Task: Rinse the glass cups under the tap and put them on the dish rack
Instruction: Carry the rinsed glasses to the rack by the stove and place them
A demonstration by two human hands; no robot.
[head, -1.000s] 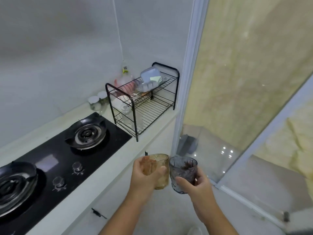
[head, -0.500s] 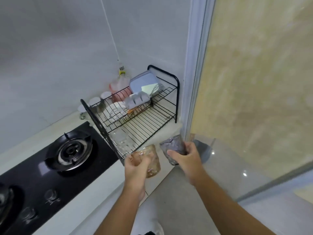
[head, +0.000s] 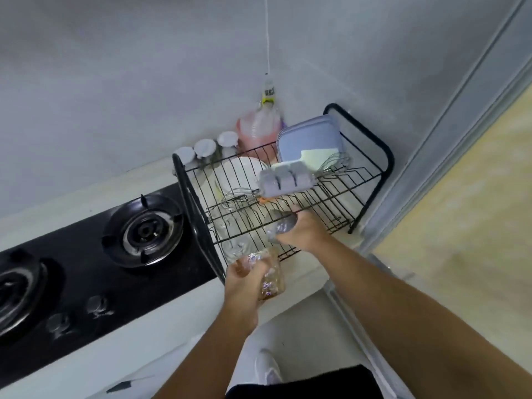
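Observation:
My left hand grips an amber glass cup just in front of the black wire dish rack, over the counter edge. My right hand holds a grey tinted glass cup, tipped sideways over the front part of the rack's upper shelf. Clear glasses stand on the rack's lower level beneath the wires.
On the rack lie a whisk, a white plate, a grey tray and a blue lidded box. A black gas hob lies left. Small jars and a pink bottle stand by the wall. A glass door frame rises right.
Both hands have moved forward and up toward the rack. The right hand has carried the grey cup over the upper shelf and tipped it; the left hand has brought the amber cup to the rack's front.

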